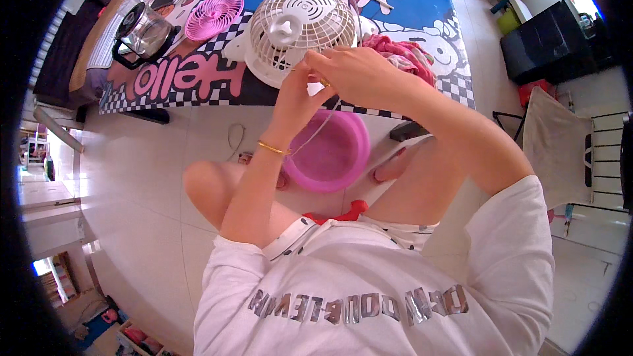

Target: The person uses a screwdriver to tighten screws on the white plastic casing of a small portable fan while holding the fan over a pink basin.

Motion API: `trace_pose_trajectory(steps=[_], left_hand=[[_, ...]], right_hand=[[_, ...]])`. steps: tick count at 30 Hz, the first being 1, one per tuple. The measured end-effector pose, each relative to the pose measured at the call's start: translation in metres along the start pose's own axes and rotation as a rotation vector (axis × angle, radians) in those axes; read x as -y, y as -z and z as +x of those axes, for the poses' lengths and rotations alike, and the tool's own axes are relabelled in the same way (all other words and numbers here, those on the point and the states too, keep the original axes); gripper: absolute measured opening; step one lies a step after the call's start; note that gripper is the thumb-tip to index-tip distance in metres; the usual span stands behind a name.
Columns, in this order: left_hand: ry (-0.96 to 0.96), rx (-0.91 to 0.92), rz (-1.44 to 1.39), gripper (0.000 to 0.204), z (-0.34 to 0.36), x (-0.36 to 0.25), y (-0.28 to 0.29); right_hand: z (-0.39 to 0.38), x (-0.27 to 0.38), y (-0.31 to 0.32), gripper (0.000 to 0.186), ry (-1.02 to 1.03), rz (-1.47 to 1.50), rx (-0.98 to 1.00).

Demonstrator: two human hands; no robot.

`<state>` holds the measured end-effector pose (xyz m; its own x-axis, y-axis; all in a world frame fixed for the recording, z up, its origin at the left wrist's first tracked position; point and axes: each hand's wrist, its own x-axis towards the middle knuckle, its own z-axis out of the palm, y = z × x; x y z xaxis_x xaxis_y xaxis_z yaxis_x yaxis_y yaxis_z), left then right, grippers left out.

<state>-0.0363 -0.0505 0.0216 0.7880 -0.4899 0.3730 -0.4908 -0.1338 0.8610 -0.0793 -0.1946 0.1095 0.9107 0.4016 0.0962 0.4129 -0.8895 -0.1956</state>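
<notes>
My left hand (300,92) and my right hand (346,69) meet at the lower front edge of a white fan with a round plastic grille (306,13). Fingers of both are closed on something I cannot make out, hidden between them. A thin pale cord (313,133) hangs below my hands. The fan stands on a patterned table cover (171,79). Right of it lies a crumpled red and pink cloth (402,53); to its left is a round pink slotted plastic piece (214,14).
A glass jug with black handle (142,33) sits at the table's left. A pink basin (330,158) is on the floor between my legs, with red slippers or cloth (353,211) nearer me. A folded beige chair or cot (554,151) and black cabinet (541,39) stand to the right.
</notes>
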Motion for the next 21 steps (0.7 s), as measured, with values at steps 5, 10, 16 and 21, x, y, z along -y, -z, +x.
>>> trace_pose_trajectory(steps=[5,10,16,21], left_hand=[[0.097,0.29,-0.327,0.02,0.007,0.009,0.02],[0.099,0.295,-0.203,0.02,0.014,0.005,0.023],[0.07,0.219,-0.074,0.03,0.016,-0.007,0.015],[0.06,0.302,-0.202,0.034,0.015,0.011,0.022]], right_hand=[[-0.001,-0.006,0.008,0.024,0.107,-0.09,0.035],[0.003,0.001,0.014,0.018,0.06,-0.04,0.001],[0.002,0.004,0.014,0.019,-0.118,-0.145,0.079],[0.0,-0.016,-0.008,0.02,0.176,-0.145,-0.31]])
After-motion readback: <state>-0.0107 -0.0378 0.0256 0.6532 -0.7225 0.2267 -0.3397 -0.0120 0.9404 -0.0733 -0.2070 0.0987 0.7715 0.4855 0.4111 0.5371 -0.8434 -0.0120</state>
